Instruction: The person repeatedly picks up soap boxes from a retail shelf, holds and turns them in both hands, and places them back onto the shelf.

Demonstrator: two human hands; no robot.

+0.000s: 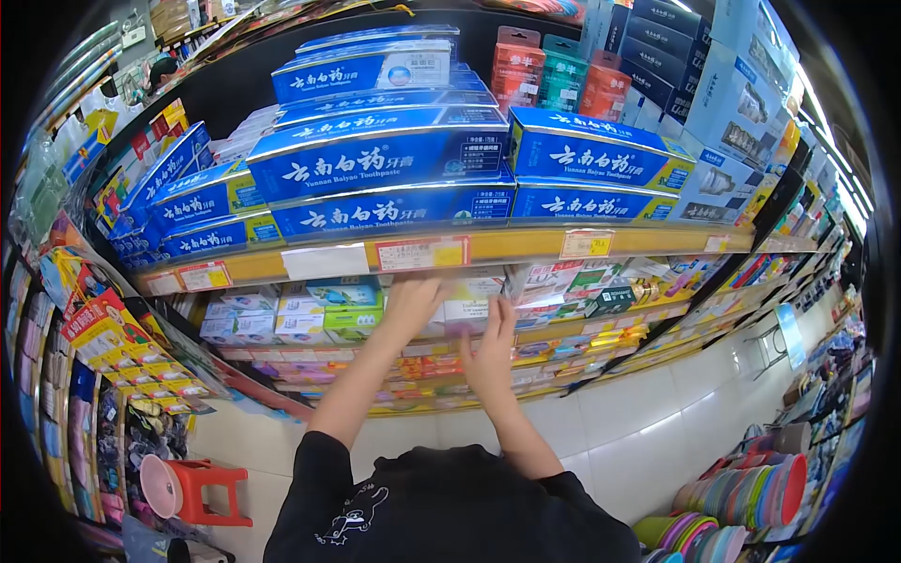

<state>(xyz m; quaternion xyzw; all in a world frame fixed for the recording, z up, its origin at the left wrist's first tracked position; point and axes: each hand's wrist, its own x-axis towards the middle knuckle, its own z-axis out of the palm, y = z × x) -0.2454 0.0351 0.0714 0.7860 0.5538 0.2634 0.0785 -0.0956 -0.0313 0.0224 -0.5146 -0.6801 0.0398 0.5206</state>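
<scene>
A white soap-sized box (472, 308) with small print is at the front of the lower shelf, between my two hands. My left hand (416, 302) reaches in from the left with bent fingers against the box's left side; its fingertips are partly hidden under the upper shelf's edge. At the lower right corner of the box is my right hand (490, 355), fingers pointing up along its side and thumb apart beneath it. A purple smear under the box is blurred. Boxes with LUX print (549, 280) stand just to the right.
Blue toothpaste boxes (375, 159) are stacked on the upper shelf, whose edge (526, 246) carries price tags above my hands. White and green boxes (352, 321) sit left on the lower shelf. A red stool (211, 493) and colourful basins (751, 493) stand on the floor.
</scene>
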